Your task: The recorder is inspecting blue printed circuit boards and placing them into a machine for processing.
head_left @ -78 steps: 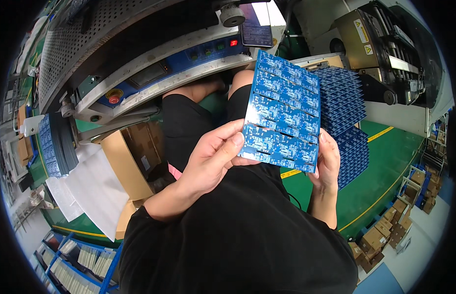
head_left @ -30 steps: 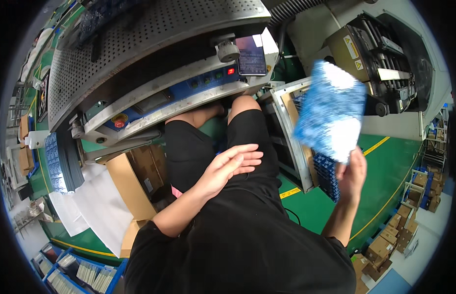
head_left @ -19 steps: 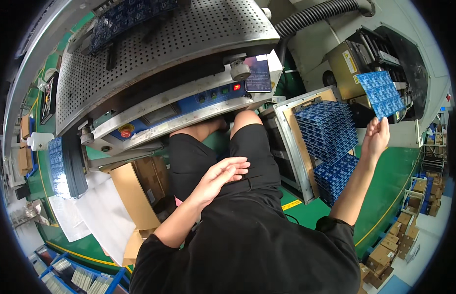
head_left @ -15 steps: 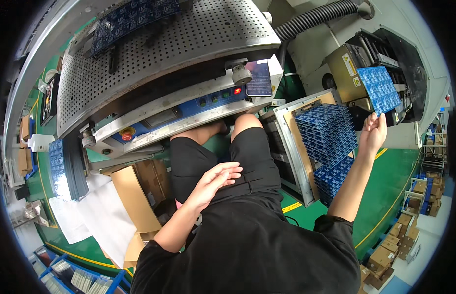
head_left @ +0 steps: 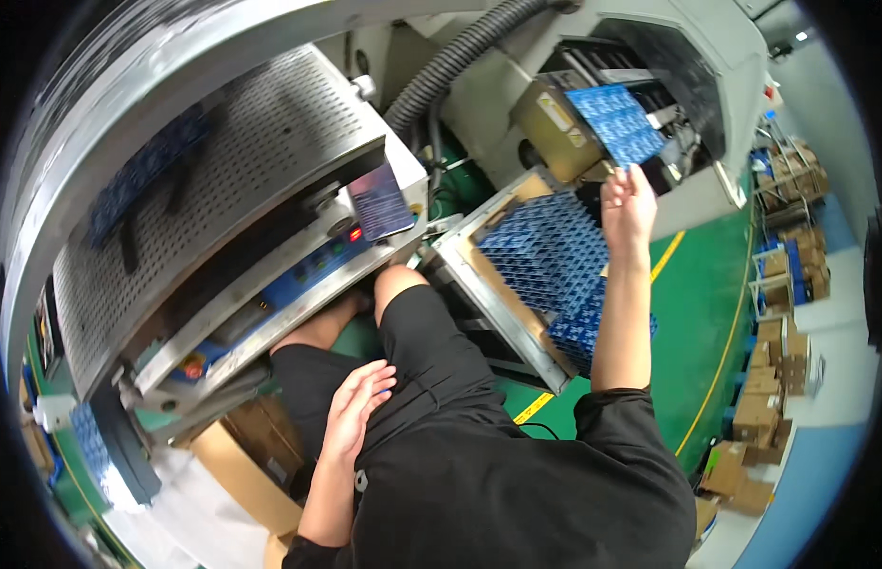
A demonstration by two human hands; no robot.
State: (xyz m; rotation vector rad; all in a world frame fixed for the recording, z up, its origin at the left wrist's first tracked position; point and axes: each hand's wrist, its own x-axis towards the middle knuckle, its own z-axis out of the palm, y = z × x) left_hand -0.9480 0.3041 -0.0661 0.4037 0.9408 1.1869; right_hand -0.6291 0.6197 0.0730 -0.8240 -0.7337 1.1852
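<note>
In the head view, the thin rectangular blue circuit-board panel point(head_left: 613, 123) was in the right hand point(head_left: 630, 213), pinched at its near corner between thumb and fingertips. Its long axis slanted from upper left to lower right, the far end pointing up-left over a brass-coloured metal machine block point(head_left: 553, 128). The left hand point(head_left: 354, 408) was open above the black shorts point(head_left: 436, 351), fingers extended and lightly together. A perforated grey metal plate point(head_left: 261, 142) spanned the upper left, and a flat dark phone point(head_left: 381, 202) lay beside a blue control strip point(head_left: 308, 275). The green floor point(head_left: 711, 313) bore yellow lines. Fanned stacks of blue boards point(head_left: 545, 251) stood by a metal-edged frame point(head_left: 502, 332). An open brown cardboard box point(head_left: 242, 474) sat lower left beside white sheeting point(head_left: 199, 512), its contents too dark to tell.
</note>
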